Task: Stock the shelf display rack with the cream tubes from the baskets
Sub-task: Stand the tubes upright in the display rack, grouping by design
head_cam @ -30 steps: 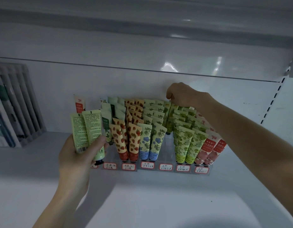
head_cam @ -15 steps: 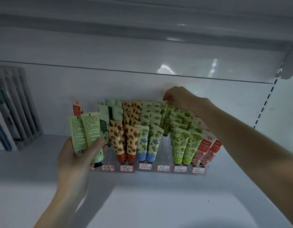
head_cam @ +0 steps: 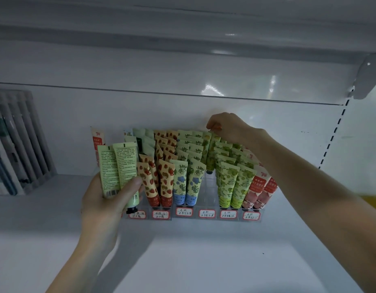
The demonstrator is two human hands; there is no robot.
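Observation:
A clear display rack [head_cam: 206, 199] with red-framed price labels stands on the white shelf, packed with upright cream tubes in strawberry, blue-flower, green and peach prints. My left hand [head_cam: 104, 201] grips two pale green tubes [head_cam: 119, 172] in front of the rack's left end, back sides showing. My right hand [head_cam: 227, 125] reaches over the rear of the rack and pinches the top of a yellow-green tube [head_cam: 211, 153] standing in the fourth column from the right side's gap. That column is bare at its front.
A grey slatted holder [head_cam: 20, 142] with dark items stands at the left on the shelf [head_cam: 204, 261]. The upper shelf's underside hangs close above. A shelf bracket [head_cam: 366, 79] and slotted upright sit at the right.
The view has shifted slightly; my right hand stays at the back of the rack on the tube's top, lowering a little. My left hand keeps holding the two green tubes.

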